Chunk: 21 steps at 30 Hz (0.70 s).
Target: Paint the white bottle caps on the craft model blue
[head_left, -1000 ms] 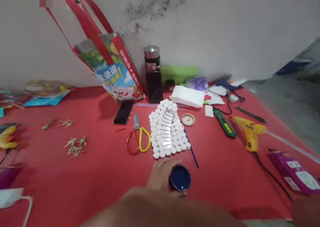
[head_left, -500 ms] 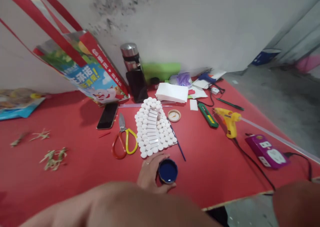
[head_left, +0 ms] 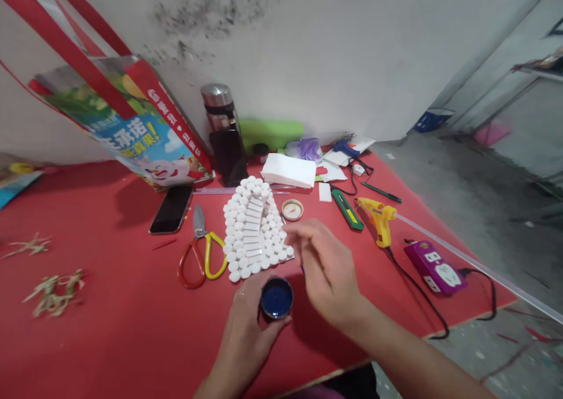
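My left hand [head_left: 248,323] is closed around a small round jar [head_left: 277,298] of dark blue paint, held near the table's front. Just beyond it lies a model piece [head_left: 250,232] covered in white round discs, with a curved row of pale steps up its middle. My right hand [head_left: 328,270] hovers beside the piece's right edge, fingers loosely bent and apart, nothing visible in them. It covers most of a thin dark blue brush; only small bits show. A round lid [head_left: 292,210] lies behind that hand, its pale inside facing up.
Scissors [head_left: 203,246] and a phone [head_left: 171,209] lie left of the piece. To the right are a green cutter [head_left: 347,209], a yellow glue gun [head_left: 378,217] and a purple power socket [head_left: 435,267] with cords. A thermos [head_left: 219,107] and printed bag [head_left: 145,135] stand at the back.
My right hand has come in from the lower right to over the brush. The left hand still holds the paint jar. The view has shifted, so things sit further left.
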### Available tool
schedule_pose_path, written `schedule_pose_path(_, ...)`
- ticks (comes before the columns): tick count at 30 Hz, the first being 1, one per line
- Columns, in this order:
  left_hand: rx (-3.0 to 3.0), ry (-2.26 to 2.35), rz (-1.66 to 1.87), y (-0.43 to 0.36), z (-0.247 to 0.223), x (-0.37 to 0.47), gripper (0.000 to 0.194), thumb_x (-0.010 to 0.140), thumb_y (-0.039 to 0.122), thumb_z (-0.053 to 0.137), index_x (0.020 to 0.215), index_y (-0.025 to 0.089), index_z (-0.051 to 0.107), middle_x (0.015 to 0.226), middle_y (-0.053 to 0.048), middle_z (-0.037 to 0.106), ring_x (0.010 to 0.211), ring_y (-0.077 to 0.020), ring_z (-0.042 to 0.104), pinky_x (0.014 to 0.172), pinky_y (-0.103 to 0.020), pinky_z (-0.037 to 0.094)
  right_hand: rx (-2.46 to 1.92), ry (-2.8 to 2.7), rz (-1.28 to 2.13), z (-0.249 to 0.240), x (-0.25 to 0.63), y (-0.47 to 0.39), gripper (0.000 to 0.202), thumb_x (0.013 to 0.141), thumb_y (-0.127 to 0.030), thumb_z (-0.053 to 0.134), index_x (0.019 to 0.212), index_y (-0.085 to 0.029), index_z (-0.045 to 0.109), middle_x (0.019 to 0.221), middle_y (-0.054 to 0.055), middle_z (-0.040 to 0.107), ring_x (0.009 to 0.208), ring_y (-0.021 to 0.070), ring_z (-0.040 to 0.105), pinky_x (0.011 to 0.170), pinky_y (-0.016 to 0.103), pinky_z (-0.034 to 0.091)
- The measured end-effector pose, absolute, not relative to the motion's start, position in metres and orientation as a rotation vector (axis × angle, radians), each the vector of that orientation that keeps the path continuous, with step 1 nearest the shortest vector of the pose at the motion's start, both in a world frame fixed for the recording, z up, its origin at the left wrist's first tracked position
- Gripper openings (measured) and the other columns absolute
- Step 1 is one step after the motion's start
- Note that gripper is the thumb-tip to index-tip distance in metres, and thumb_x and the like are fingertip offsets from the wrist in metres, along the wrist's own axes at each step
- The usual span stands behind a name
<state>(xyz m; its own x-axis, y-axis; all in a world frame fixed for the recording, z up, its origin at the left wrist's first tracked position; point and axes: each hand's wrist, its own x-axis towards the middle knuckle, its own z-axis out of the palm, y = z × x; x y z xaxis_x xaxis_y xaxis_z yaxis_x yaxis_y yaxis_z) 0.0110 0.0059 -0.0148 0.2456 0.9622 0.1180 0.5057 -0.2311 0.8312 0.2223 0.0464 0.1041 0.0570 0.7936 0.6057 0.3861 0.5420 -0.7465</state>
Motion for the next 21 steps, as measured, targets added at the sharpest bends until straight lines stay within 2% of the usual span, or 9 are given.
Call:
schedule_pose_path(3, 1.834, 1.368, 0.827, 0.004, -0.014, 0.012, 0.074, 0.091, 0.035, 0.093, 0.160, 0.029, 0.066, 0.159, -0.017, 0.077, 0.148, -0.0442, 0.075, 0.122, -0.069, 0.064, -1.321, -1.384, 0.418, 0.056, 0.247, 0.061, 0.027, 0.108, -0.013, 0.051, 0.118, -0.023, 0.074, 0.097, 0.003, 0.080, 0.074, 0.0157, 0.073, 0.072, 0.029, 0.064)
schedule_pose_path(4, 1.836, 1.372, 0.812, 0.004, -0.013, 0.012, 0.075, 0.091, 0.034, 0.093, 0.161, 0.028, 0.065, 0.161, -0.017, 0.077, 0.150, -0.0437, 0.074, 0.123, -0.068, 0.063, -1.372, -1.354, 0.474, 0.046, 0.253, 0.065, 0.027, 0.108, -0.016, 0.050, 0.119, -0.023, 0.073, 0.097, 0.004, 0.080, 0.070, 0.0155, 0.072, 0.069, 0.029, 0.064)
schedule_pose_path(9, 1.882, 1.382, 0.802, -0.008, -0.012, 0.002, 0.076, 0.096, 0.033, 0.091, 0.166, 0.032, 0.061, 0.164, -0.015, 0.075, 0.152, -0.0402, 0.074, 0.123, -0.062, 0.066, -1.454, -1.276, 0.651, 0.026, 0.266, 0.067, 0.027, 0.108, -0.030, 0.053, 0.126, -0.022, 0.072, 0.100, 0.006, 0.081, 0.076, 0.0186, 0.078, 0.076, 0.033, 0.069)
schedule_pose_path(13, 1.943, 1.474, 0.902, -0.024, -0.011, -0.026, 0.073, 0.096, 0.050, 0.095, 0.161, 0.032, 0.066, 0.155, -0.015, 0.079, 0.138, -0.0385, 0.082, 0.112, -0.053, 0.073, -1.557, -1.296, 0.699, 0.018, 0.269, 0.060, 0.029, 0.109, -0.036, 0.055, 0.128, -0.023, 0.072, 0.102, 0.009, 0.086, 0.088, 0.0227, 0.087, 0.081, 0.035, 0.070)
schedule_pose_path(15, 1.859, 1.541, 1.068, -0.021, -0.001, -0.039, 0.056, 0.104, 0.053, 0.086, 0.153, 0.033, 0.070, 0.151, -0.013, 0.080, 0.126, -0.0321, 0.085, 0.105, -0.044, 0.074, -1.598, -1.316, 0.707, 0.014, 0.270, 0.057, 0.030, 0.107, -0.038, 0.056, 0.127, -0.023, 0.072, 0.102, 0.010, 0.090, 0.087, 0.0241, 0.088, 0.079, 0.035, 0.069)
schedule_pose_path(17, 1.717, 1.705, 1.160, -0.004, 0.015, -0.048, 0.048, 0.112, 0.060, 0.073, 0.151, 0.033, 0.071, 0.152, -0.011, 0.078, 0.128, -0.0309, 0.082, 0.114, -0.047, 0.069, -1.622, -1.350, 0.723, 0.011, 0.270, 0.055, 0.030, 0.106, -0.039, 0.056, 0.126, -0.024, 0.072, 0.105, 0.012, 0.092, 0.085, 0.0258, 0.089, 0.080, 0.038, 0.070)
schedule_pose_path(18, 1.628, 1.739, 1.144, 0.010, 0.025, -0.050, 0.049, 0.114, 0.065, 0.066, 0.150, 0.032, 0.072, 0.153, -0.012, 0.078, 0.131, -0.0323, 0.081, 0.117, -0.049, 0.067, -1.627, -1.366, 0.731, 0.011, 0.270, 0.054, 0.029, 0.107, -0.040, 0.056, 0.126, -0.024, 0.071, 0.107, 0.013, 0.093, 0.089, 0.0273, 0.091, 0.083, 0.040, 0.071)
schedule_pose_path(20, 1.432, 1.730, 1.152, 0.044, 0.044, -0.051, 0.065, 0.112, 0.080, 0.057, 0.147, 0.028, 0.072, 0.160, -0.015, 0.075, 0.136, -0.0366, 0.080, 0.118, -0.053, 0.066, -1.629, -1.386, 0.749, 0.010, 0.268, 0.053, 0.029, 0.107, -0.040, 0.055, 0.126, -0.025, 0.071, 0.109, 0.014, 0.094, 0.099, 0.0303, 0.093, 0.089, 0.043, 0.072)
schedule_pose_path(21, 1.331, 1.665, 1.141, 0.063, 0.052, -0.050, 0.073, 0.110, 0.085, 0.055, 0.150, 0.026, 0.069, 0.166, -0.017, 0.071, 0.143, -0.0381, 0.076, 0.124, -0.055, 0.063, -1.626, -1.391, 0.759, 0.009, 0.266, 0.053, 0.029, 0.107, -0.040, 0.055, 0.126, -0.025, 0.071, 0.109, 0.014, 0.094, 0.104, 0.0313, 0.093, 0.091, 0.044, 0.072)
